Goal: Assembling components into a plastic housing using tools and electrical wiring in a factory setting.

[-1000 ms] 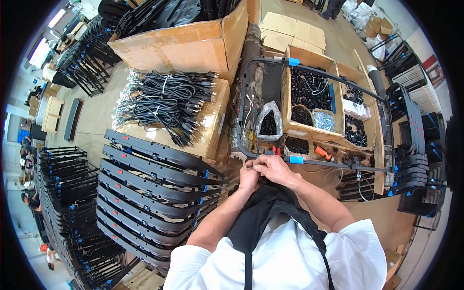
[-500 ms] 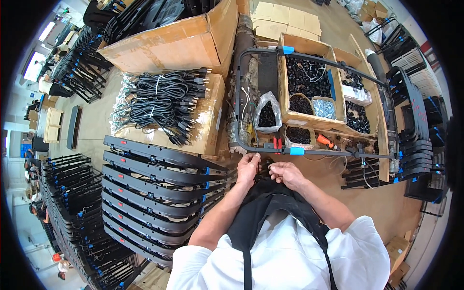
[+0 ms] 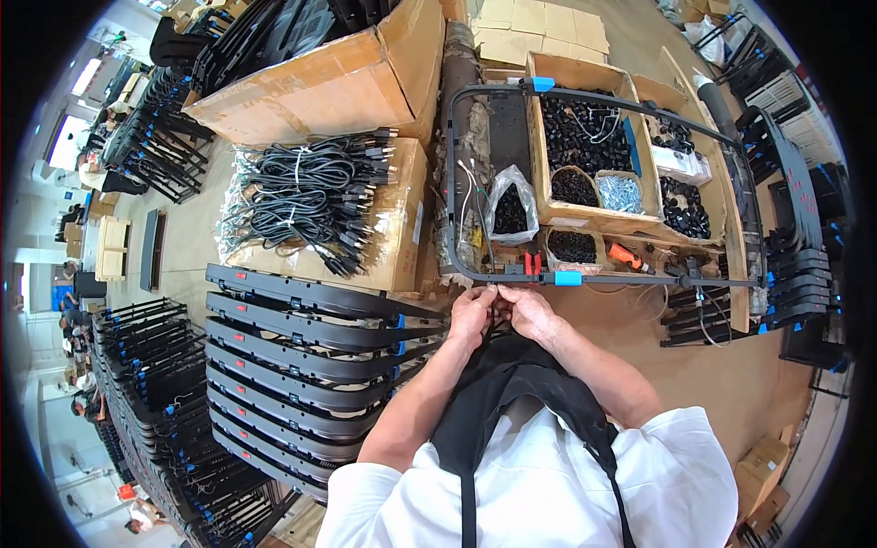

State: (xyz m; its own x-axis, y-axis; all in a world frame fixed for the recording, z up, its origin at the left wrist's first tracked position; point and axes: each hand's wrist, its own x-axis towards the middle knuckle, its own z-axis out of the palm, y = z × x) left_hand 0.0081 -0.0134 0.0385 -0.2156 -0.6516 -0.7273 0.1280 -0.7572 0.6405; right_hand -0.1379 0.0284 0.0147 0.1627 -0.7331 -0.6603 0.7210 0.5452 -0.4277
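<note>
A thin wire (image 3: 494, 315) is pinched by the fingers of both the left hand (image 3: 472, 315) and right hand (image 3: 530, 313), just below the black frame (image 3: 585, 277).

A workshop floor (image 3: 183, 228) in pale grey is seen beyond the bench's left edge, crowded with racks of black frames (image 3: 137, 384). Daylight is admitted through bright windows (image 3: 87, 78) at the far left. Flattened cardboard (image 3: 539, 23) is laid beyond the far edge.
</note>
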